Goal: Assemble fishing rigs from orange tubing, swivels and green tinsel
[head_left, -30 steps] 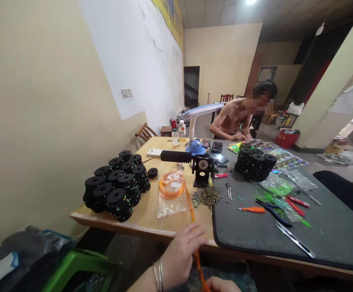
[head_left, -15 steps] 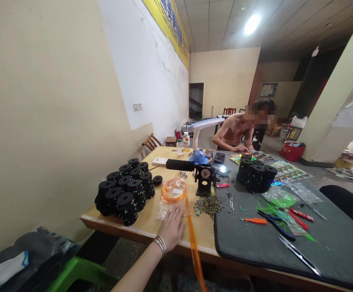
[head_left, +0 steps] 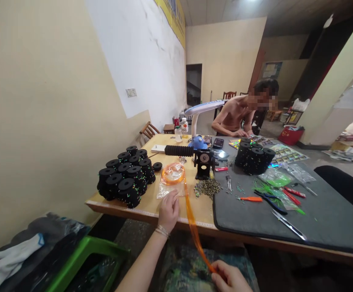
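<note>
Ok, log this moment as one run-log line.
left hand: resting on near edge of plastic bag on table | right hand: pinching orange strand below table edge | strand: runs from bag to right hand

Orange tubing [head_left: 191, 217]; black spools [head_left: 124, 176] flecked green; grey mat [head_left: 316, 219]; green stool [head_left: 88, 253]; blue-based lamp [head_left: 198, 142].

head-worn, facing forward-down, near table [head_left: 152, 202]

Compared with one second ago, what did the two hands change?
The left hand left the orange line and moved forward onto the plastic bag. The right hand holds the line lower down. The black spools and tools stayed put.
</note>
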Tool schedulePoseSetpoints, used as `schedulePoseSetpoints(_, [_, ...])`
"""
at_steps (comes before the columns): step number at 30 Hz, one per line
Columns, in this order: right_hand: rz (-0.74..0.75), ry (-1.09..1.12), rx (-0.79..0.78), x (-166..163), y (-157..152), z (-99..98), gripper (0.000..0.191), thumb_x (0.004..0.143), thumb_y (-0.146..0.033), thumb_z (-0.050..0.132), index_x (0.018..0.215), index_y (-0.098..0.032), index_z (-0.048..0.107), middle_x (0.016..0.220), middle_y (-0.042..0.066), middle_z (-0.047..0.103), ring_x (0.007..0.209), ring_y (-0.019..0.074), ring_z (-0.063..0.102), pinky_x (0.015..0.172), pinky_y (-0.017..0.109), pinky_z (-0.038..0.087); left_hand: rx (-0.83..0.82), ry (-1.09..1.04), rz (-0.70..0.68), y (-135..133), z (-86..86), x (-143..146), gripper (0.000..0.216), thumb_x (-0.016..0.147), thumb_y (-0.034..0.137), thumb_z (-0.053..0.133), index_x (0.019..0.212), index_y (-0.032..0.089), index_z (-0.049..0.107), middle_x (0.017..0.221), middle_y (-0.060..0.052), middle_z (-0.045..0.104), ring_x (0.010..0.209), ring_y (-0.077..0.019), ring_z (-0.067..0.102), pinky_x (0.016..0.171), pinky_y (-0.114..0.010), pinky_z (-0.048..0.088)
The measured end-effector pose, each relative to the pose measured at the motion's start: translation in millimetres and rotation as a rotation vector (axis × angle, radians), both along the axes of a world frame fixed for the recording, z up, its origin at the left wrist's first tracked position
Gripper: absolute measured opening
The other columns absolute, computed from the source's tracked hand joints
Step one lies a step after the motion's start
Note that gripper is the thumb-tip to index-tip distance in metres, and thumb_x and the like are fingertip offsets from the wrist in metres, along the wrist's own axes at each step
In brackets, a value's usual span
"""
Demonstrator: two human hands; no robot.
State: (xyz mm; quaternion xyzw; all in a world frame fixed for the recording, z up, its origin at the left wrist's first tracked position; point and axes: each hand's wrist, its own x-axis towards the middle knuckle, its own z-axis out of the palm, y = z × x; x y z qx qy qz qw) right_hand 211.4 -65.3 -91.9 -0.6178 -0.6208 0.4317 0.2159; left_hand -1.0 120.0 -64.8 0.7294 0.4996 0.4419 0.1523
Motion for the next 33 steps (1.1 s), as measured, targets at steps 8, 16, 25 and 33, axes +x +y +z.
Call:
schedulePoseSetpoints(8, [-0.015, -0.259, -0.007, 42.5, -26.5, 2.1, 0.026, 0.086, -0.036, 0.045, 0.088, -0.025, 0.068, 0.081, 0.002, 0.073, 0.077, 0.0198, 0.067, 0.067, 0.024, 0.041, -0.612, -0.673, -0.004, -99.7, -39.6, -3.0, 0.036, 0.074, 0.046, 0.067, 0.093, 0.016, 0.062, 0.097, -0.011, 0.069, 0.098, -0.0249, 0.064, 0.093, -0.039, 0.047])
schedulePoseSetpoints(16, [-0.118, -0.274, -0.011, 64.1, -32.6, -16.9, 0.032, 0.087, -0.041, 0.043, 0.096, -0.023, 0.068, 0.091, 0.006, 0.074, 0.087, 0.0238, 0.068, 0.073, 0.028, 0.046, -0.756, -0.746, -0.171, -103.4, -46.7, 29.0, 0.050, 0.067, 0.048, 0.073, 0.102, 0.015, 0.060, 0.111, -0.016, 0.068, 0.108, -0.0267, 0.062, 0.096, -0.039, 0.047])
schedulePoseSetpoints(25, [-0.058, -0.157, 0.149, 22.2, 26.2, -0.9, 0.050, 0.079, -0.041, 0.054, 0.122, -0.016, 0.063, 0.128, 0.012, 0.061, 0.121, 0.0273, 0.053, 0.106, 0.035, 0.037, -0.388, 0.218, -0.021, -67.8, 38.8, -1.3, 0.038, 0.092, 0.045, 0.040, 0.094, 0.020, 0.067, 0.088, -0.009, 0.074, 0.082, -0.0233, 0.069, 0.077, -0.035, 0.051])
schedulePoseSetpoints(33, [-0.050, 0.274, 0.060, -44.9, 83.0, -67.4, 0.067, 0.062, -0.050, 0.073, 0.121, -0.019, 0.063, 0.119, 0.012, 0.066, 0.115, 0.0349, 0.056, 0.098, 0.041, 0.043, -0.304, 0.541, -0.049, 26.2, 43.5, 7.8, 0.052, 0.089, 0.038, 0.042, 0.133, 0.014, 0.051, 0.144, -0.015, 0.046, 0.135, -0.0310, 0.037, 0.111, -0.047, 0.030])
